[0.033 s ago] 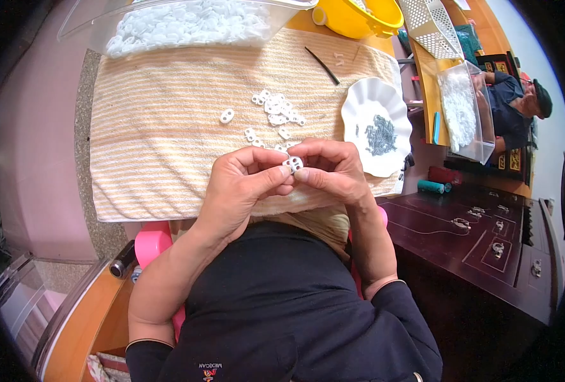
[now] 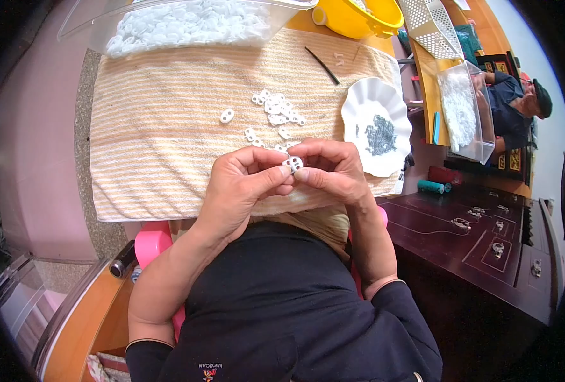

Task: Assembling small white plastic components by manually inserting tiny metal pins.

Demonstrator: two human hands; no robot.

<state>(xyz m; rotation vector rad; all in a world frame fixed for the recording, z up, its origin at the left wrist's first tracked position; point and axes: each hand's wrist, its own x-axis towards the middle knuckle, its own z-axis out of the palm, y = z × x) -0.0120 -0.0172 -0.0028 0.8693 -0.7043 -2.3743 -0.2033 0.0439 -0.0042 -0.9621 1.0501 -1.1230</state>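
Between my fingertips, close above the near part of the towel, is a small white plastic piece with dark round holes [image 2: 294, 164]. My left hand [image 2: 245, 178] pinches it from the left with thumb and forefinger. From the right, the thumb and forefinger of my right hand [image 2: 333, 170] close on the same piece. Just beyond my hands lies a loose cluster of similar white two-hole pieces [image 2: 276, 107], with a single oval one [image 2: 227, 116] apart to the left. To the right, a white scalloped plate [image 2: 359, 105] holds a heap of tiny dark grey parts [image 2: 380, 135].
Under everything is a striped towel [image 2: 161, 127]. A clear bin of white pieces [image 2: 193, 25] and a yellow basin [image 2: 359, 22] stand at the far side. A thin black stick [image 2: 322, 65] lies beyond the plate. Another person [image 2: 515, 105] sits at the right by a second clear bin [image 2: 483, 137].
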